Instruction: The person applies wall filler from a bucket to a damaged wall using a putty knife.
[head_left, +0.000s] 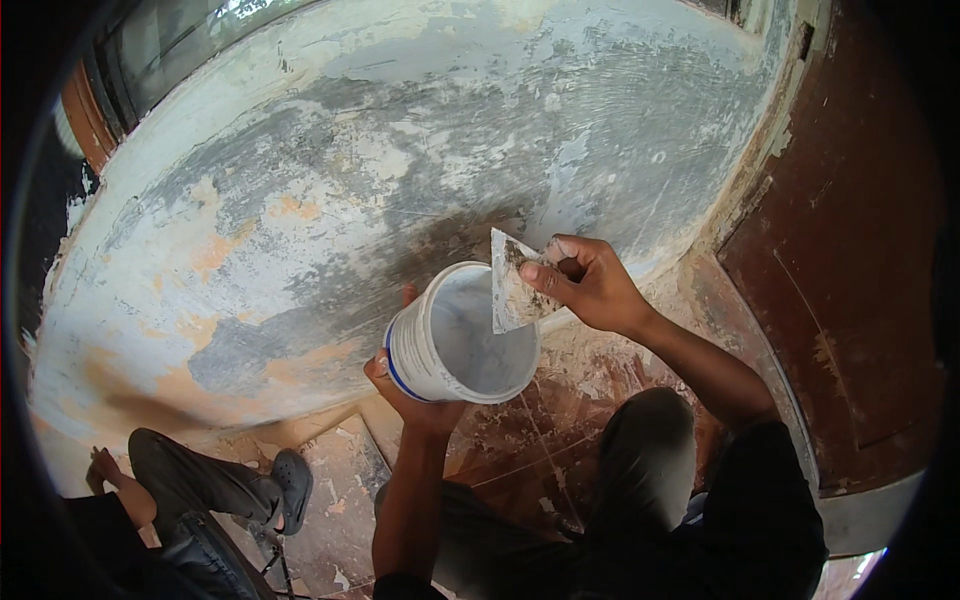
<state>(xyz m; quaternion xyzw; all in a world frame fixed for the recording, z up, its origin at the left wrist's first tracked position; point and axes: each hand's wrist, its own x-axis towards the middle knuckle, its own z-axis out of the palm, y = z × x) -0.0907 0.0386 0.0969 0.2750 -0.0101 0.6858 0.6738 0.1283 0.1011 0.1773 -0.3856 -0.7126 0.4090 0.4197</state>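
Observation:
My left hand grips a white plastic bucket from its left side, tilted with its opening toward me. The bucket has a blue band and a greyish coating inside. My right hand holds a flat, roughly rectangular scraper blade, crusted with white and dark residue, above the bucket's right rim. Behind both stands a patchy wall of grey, white and pale orange plaster.
A co-worker's leg in a dark clog and their hand are at lower left. A brown door panel stands at right. Below me lies a debris-strewn tiled floor. A window is at upper left.

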